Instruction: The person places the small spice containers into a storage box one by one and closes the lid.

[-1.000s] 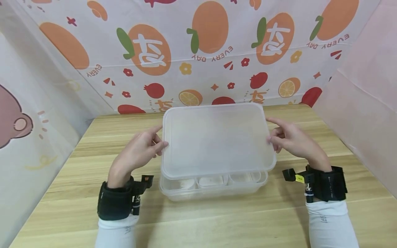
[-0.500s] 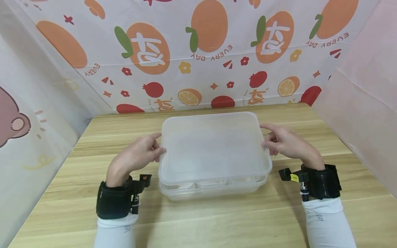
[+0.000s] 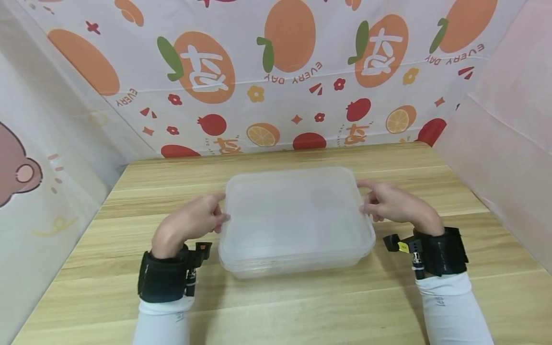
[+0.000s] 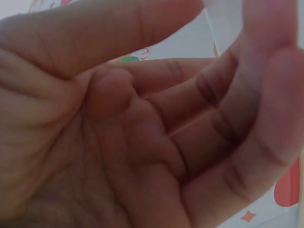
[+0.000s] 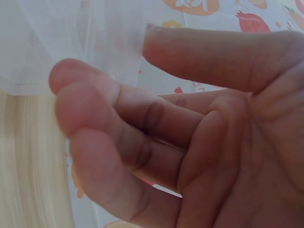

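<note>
A frosted, see-through rectangular lid (image 3: 297, 211) lies over the top of a clear plastic storage box (image 3: 297, 267) in the middle of the table. At its left edge my left hand (image 3: 191, 220) holds the lid between thumb and curled fingers, index finger stretched toward the far corner. My right hand (image 3: 392, 203) pinches the opposite edge in the same way. In the right wrist view, the thumb (image 5: 190, 54) meets the translucent lid's edge, with curled fingers (image 5: 92, 156) beneath. The box's contents are hidden under the lid.
The light wooden table (image 3: 276, 311) carries the box. Behind it hangs a white fruit-print cloth (image 3: 258, 62), and more cloth walls in the left and right sides. Black wrist straps (image 3: 164, 278) with small cameras sit on both wrists.
Both hands have lowered the lid and drawn it toward me. Its near edge has come down onto the box, covering the small white-rimmed compartments that showed through the gap before.
</note>
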The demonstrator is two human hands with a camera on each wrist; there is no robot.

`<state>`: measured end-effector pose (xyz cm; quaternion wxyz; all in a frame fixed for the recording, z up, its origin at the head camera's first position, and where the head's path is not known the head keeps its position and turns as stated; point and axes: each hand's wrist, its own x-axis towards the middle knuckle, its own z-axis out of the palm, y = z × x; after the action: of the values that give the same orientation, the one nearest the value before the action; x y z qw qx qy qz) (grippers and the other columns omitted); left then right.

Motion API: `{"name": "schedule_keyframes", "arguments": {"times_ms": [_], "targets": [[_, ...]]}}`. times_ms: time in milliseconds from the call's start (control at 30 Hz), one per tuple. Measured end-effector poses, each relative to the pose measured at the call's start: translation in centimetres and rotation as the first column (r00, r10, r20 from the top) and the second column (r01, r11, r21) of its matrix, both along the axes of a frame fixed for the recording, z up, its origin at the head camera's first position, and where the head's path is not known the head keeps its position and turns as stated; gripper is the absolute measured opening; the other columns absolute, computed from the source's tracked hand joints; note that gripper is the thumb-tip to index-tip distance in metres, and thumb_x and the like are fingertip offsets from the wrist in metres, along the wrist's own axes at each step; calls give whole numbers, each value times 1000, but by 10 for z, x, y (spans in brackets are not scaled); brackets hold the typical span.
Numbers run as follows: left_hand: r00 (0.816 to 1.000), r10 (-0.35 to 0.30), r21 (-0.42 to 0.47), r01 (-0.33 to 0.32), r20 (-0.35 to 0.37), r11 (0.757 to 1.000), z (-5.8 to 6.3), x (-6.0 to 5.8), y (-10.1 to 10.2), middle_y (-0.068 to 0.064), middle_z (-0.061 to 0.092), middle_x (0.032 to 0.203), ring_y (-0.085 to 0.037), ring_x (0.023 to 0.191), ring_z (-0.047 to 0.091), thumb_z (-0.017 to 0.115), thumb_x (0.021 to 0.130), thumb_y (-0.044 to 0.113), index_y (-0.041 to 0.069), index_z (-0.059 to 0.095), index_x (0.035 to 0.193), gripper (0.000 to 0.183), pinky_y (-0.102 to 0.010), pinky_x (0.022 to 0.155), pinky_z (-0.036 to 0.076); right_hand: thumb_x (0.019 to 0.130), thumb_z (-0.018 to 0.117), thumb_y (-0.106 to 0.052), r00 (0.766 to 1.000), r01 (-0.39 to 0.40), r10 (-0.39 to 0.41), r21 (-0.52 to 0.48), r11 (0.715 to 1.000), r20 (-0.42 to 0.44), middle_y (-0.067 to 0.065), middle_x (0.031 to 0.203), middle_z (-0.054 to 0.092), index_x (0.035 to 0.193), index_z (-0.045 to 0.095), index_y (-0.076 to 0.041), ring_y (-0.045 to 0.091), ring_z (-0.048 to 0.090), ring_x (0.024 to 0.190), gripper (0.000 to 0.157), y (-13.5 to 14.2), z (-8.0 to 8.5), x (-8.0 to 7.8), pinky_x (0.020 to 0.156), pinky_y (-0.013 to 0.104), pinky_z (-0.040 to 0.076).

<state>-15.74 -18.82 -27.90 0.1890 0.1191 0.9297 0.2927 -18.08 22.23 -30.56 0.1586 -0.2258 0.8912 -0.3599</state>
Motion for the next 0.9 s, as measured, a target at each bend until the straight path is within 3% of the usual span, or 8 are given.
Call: {"name": "schedule_keyframes", "arguments": {"times_ms": [133, 467, 700, 900], "targets": [[1000, 5, -35, -5, 18, 999, -2, -1, 1, -11, 59, 75, -23, 65, 52, 66, 97, 4, -17, 29, 148, 66, -32, 58, 40, 95, 65, 2, 1000, -10, 10, 20, 1000, 11, 5, 70, 60, 148, 33, 11, 21, 54, 58, 63, -3, -3, 0, 51, 26, 38], [1000, -22, -125, 24, 19, 992, -5, -3, 3, -9, 60, 73, -21, 65, 52, 63, 99, 5, -21, 31, 145, 62, -33, 60, 39, 94, 66, 4, 1000, -19, 19, 14, 1000, 5, 3, 72, 62, 147, 34, 11, 19, 54, 57, 62, -5, -7, -1, 53, 26, 43], [999, -21, -139, 24, 24, 990, -4, -3, 4, -14, 67, 90, -21, 70, 64, 64, 98, 4, -20, 33, 145, 61, -35, 69, 51, 95, 65, 3, 999, -10, 9, 12, 1000, 49, 5, 74, 63, 149, 33, 9, 20, 56, 58, 63, -5, -7, 0, 56, 30, 50], [999, -19, -112, 25, 48, 993, -5, -1, 4, -9, 62, 72, -18, 59, 60, 63, 99, 3, -19, 29, 147, 63, -32, 63, 50, 97, 62, 3, 996, -7, 5, 17, 1000, 89, 7, 77, 66, 151, 29, 8, 21, 60, 58, 64, -5, -8, 0, 59, 35, 56]]}}
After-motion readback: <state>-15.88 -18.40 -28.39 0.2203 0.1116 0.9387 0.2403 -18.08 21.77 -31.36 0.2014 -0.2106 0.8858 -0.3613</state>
